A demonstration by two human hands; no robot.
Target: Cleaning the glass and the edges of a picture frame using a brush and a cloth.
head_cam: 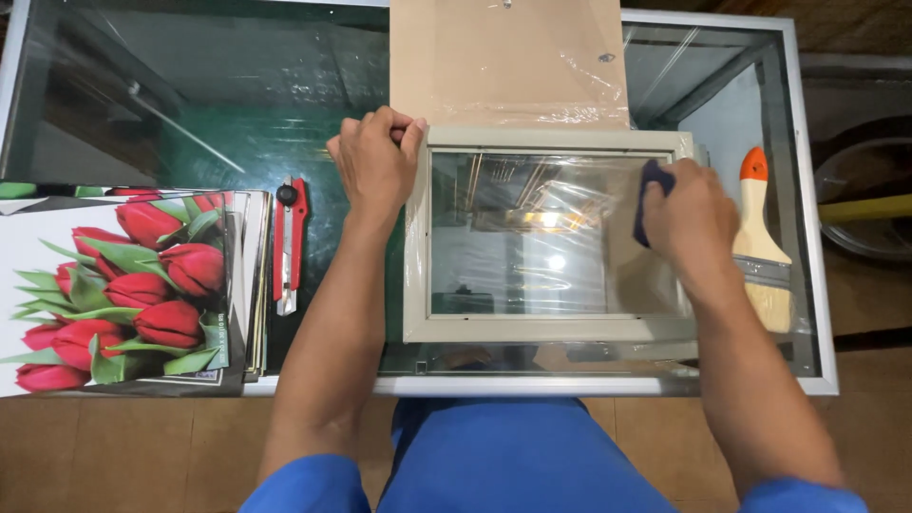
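**Hands on the framed glass, cloth at its right edge**

Glass-topped and metal-rimmed, the desk (pixel 807 190) fills your view from above, with brown floor tiles below its near edge and your blue clothing at the bottom.

Largest on it is the stack of tulip prints (pixel 123 285), red flowers on white, lying at the left near corner. Next comes the cream picture frame (pixel 551 330) with its glass pane, set right of centre toward the near edge, its long axis running left to right across the desk. Loose clear film wraps its edges. Behind it, touching its far rail, a brown cardboard backing sheet (pixel 508 57) under plastic film reaches to the far edge.

Your left hand (pixel 377 161) is clenched over the frame's far left corner, fingers curled around the rail, pinning it down. Your right hand (pixel 692 220) grasps a dark blue cloth (pixel 651 204) and presses it on the glass just inside the frame's right rail. So the unwiped pane lies to the left of that cloth, along the frame's long axis, and your right hand is the one nearer to it.

A paintbrush (pixel 763 247) with an orange-tipped wooden handle lies just beside your right hand, near the desk's right edge, handle pointing away from you. A red utility knife (pixel 290 242) lies between the prints and your left forearm, also pointing away.
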